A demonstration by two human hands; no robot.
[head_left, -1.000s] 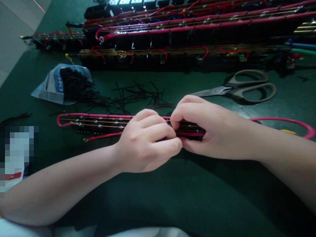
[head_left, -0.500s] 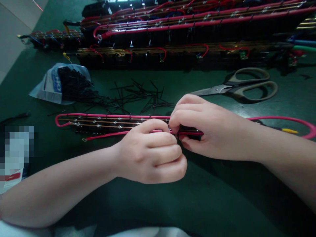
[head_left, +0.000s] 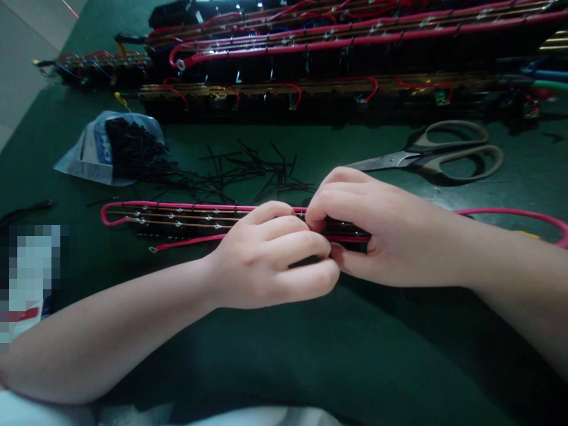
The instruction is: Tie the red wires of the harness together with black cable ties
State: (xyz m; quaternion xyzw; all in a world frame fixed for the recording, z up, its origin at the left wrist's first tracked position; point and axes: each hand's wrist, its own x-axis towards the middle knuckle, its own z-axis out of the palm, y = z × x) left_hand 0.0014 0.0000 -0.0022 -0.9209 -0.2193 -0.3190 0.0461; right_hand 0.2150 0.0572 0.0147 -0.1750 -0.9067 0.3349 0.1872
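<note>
A long black strip assembly (head_left: pixel 177 225) with brass rods and soldered joints lies across the green table. A thick red cable (head_left: pixel 195 241) runs along its near side and ends in a ring terminal (head_left: pixel 153 249); thin black cable ties bind red cable along the far edge. Over the middle of this strip my left hand (head_left: pixel 275 257) is closed, its fingers curled and their tips hidden. My right hand (head_left: pixel 373 228) meets it from the right, thumb and fingers bent in a pinch against the strip. Whatever lies between the fingertips is covered by the hands.
Behind the hands lie loose black cable ties (head_left: pixel 248 165), spilling from a clear plastic bag (head_left: pixel 84 154). Scissors (head_left: pixel 408 158) rest at the back right. More wired strip assemblies (head_left: pixel 266 109) line the far side. A red cable loop (head_left: pixel 532 214) extends right.
My left hand has shifted slightly up, its fingers loosening and spreading a little. My right thumb has moved slightly right, still close to the left fingers. The strip stays in place.
</note>
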